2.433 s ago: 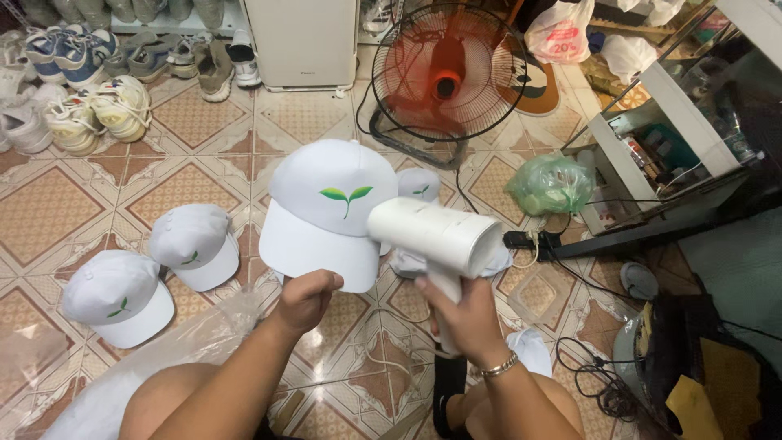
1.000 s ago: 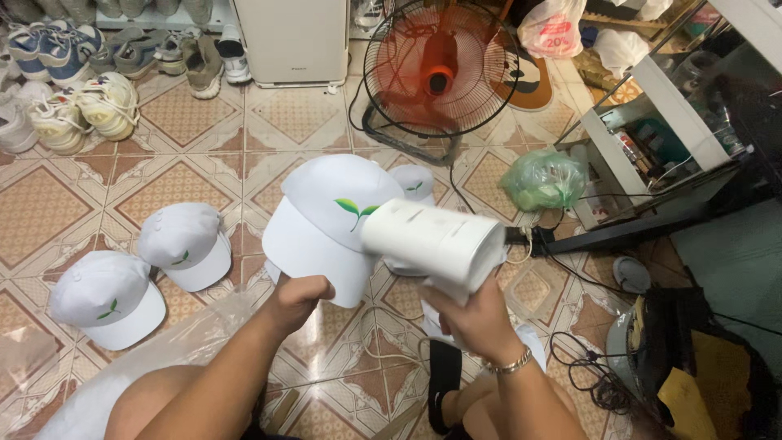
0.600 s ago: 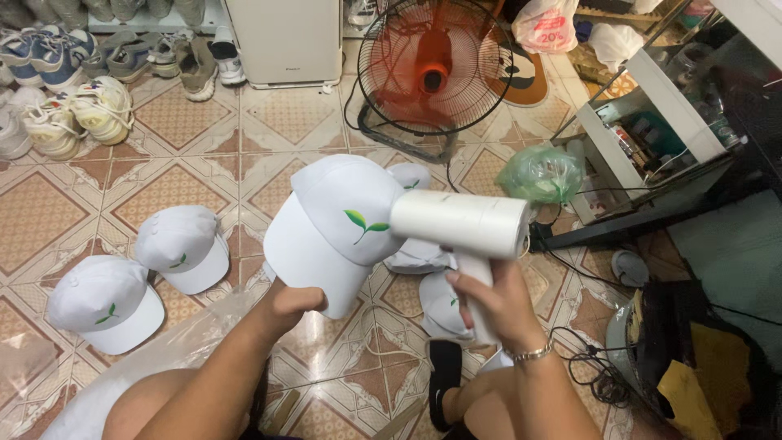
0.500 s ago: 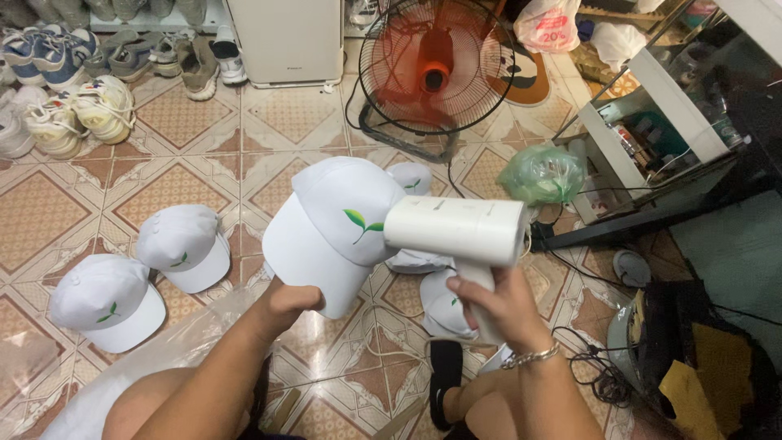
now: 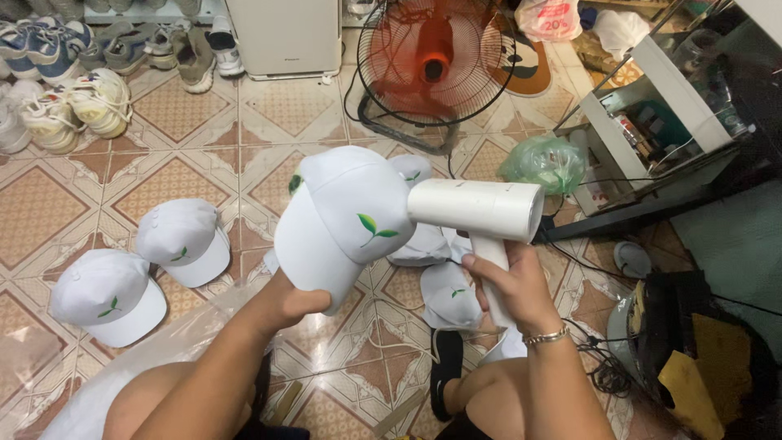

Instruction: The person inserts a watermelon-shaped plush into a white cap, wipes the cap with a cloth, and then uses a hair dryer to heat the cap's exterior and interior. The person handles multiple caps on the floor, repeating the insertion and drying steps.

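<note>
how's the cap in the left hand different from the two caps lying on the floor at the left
The held cap is up in the air, gripped by the left hand, tilted with its brim toward the person. The two floor caps lie flat on the tiles, untouched. The held cap faces the white dryer; those do not. All are white with a green leaf mark.

The left hand (image 5: 289, 301) grips the brim of a white fabric cap with a green leaf emblem (image 5: 338, 216), holding it raised above the patterned tile floor (image 5: 163, 175). The right hand (image 5: 509, 285) is closed around the handle of a white cylindrical handheld dryer (image 5: 476, 210), its nozzle just beside the cap's crown. Two more white caps (image 5: 142, 265) lie on the floor to the left, and an orange floor fan (image 5: 436, 61) stands behind.
</note>
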